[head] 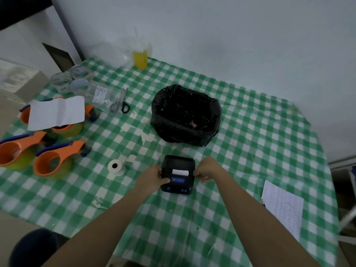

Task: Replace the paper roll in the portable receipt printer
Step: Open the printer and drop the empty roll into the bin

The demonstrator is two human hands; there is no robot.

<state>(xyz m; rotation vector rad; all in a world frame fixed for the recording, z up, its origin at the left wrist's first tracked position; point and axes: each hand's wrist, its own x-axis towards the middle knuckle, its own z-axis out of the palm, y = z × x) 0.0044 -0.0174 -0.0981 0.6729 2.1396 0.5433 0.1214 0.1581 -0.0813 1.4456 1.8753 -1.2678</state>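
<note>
A small black receipt printer (177,175) with a lit blue screen lies on the green checked tablecloth. Its lid is open and tilted back, and a white paper roll (180,172) shows inside the bay. My left hand (153,179) grips the printer's left side, with the thumb on the front near the screen. My right hand (207,169) touches the printer's right edge with curled fingers. A second white paper roll (116,167) lies on its side on the cloth, left of the printer and apart from both hands.
A bin lined with a black bag (185,114) stands just behind the printer. Orange tape dispensers (55,160) and a white sheet (56,112) fill the left side. Scissors (120,104), a yellow cup (140,59) and a printed paper (282,207) lie around.
</note>
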